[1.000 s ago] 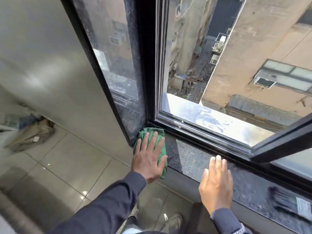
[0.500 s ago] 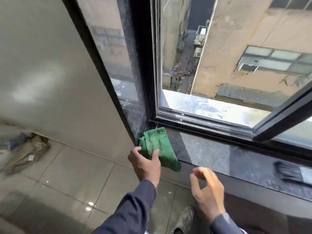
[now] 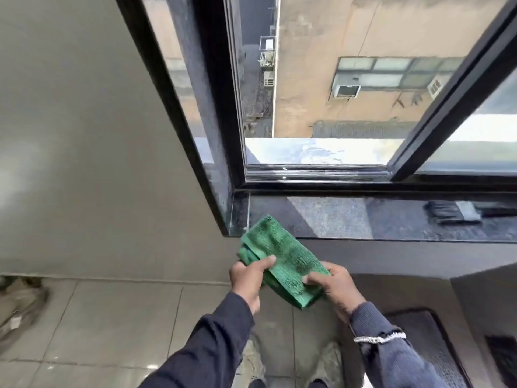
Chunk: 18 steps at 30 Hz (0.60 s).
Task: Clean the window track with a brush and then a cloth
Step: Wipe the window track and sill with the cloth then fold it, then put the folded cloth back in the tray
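Window track runs along the foot of the open sliding window, its grooves dark and glossy between the frame corner and the slanted sash; it lies beyond the dark speckled stone sill and nothing touches it at this moment. The tiled floor and a plain grey wall occupy the left of the room; the opening looks down on a neighbouring building. The green cloth is held folded below the sill's left end, clear of the stone, probably being refolded or turned to a fresh face for wiping. The left hand pinches its near-left edge; the right hand grips the lower right end, both closed on the fabric. The brush lies flat on the sill well to the right, apparently set aside, suggesting the brushing stage is finished.
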Each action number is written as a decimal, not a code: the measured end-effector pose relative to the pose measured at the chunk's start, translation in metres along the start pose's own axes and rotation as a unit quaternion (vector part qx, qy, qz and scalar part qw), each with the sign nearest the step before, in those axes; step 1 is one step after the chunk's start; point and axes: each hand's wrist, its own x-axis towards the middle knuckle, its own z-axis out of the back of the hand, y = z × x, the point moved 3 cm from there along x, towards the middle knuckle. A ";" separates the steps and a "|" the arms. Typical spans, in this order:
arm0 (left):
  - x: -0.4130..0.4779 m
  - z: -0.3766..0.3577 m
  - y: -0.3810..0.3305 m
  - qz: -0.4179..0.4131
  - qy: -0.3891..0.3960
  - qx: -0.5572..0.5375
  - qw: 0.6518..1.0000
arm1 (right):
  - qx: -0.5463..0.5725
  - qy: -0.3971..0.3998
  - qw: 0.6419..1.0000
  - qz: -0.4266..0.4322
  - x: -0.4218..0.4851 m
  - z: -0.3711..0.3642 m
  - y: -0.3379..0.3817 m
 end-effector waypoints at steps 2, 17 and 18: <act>-0.005 -0.009 0.021 0.052 0.068 -0.051 0.995 | -0.029 0.006 1.000 -0.001 -0.016 0.031 -0.012; -0.001 -0.178 0.286 0.078 0.203 0.455 0.863 | 0.013 -0.349 0.922 -0.167 -0.058 0.309 -0.214; 0.004 -0.188 0.304 0.068 0.194 0.466 0.861 | 0.010 -0.364 0.914 -0.179 -0.050 0.319 -0.232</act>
